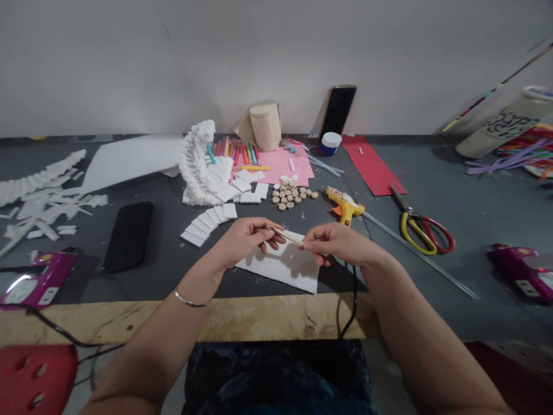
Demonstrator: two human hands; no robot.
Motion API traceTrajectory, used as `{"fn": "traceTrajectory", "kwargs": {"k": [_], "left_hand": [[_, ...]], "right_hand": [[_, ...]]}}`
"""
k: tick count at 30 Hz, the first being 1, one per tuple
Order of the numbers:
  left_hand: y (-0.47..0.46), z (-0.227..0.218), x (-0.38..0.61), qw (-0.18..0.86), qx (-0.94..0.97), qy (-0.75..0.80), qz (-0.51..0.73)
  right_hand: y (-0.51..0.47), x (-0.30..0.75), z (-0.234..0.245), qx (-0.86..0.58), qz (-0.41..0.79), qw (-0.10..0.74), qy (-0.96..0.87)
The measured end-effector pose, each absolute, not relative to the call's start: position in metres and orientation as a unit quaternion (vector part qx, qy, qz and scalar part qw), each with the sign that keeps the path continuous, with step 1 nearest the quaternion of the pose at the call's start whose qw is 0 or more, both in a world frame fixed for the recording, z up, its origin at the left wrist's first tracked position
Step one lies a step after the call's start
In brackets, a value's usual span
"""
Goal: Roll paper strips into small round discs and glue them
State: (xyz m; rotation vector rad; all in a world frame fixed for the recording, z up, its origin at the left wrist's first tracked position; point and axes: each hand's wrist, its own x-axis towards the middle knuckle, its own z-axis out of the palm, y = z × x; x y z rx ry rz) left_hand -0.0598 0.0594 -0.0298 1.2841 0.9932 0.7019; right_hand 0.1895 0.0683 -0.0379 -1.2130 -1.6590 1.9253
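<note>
The left hand (256, 234) and right hand (330, 241) pinch a thin tan strip (287, 235) between them, seemingly to steady it above the white sheet (298, 278), with the glue gun (345, 206) just beyond the right, probably for reach.

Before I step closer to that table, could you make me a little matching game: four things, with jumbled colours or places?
1. thin stick
2. glue gun near the right hand
3. scissors
4. round jar

A. red and yellow
B. held in the left hand and right hand
C. white top, blue below
D. yellow and orange

Pairs: 1-B, 2-D, 3-A, 4-C.
</note>
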Motion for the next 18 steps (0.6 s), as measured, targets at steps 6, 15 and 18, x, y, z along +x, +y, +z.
{"fn": "traceTrajectory", "kwargs": {"k": [6, 15, 18], "left_hand": [[0.0591, -0.0271, -0.0587, 0.669, 0.521, 0.432, 0.309], [0.0587, -0.0284, -0.0523, 0.683, 0.467, 0.464, 0.317], [0.0594, -0.0308, -0.0513, 0.681, 0.465, 0.455, 0.337]], "right_hand": [[0.0669, 0.1897, -0.0385, -0.438, 0.663, 0.166, -0.585], [0.0612, 0.1819, -0.0424, -0.474, 0.631, 0.192, -0.583], [0.0612, 0.1802, -0.0419, -0.481, 0.626, 0.191, -0.584]]}}
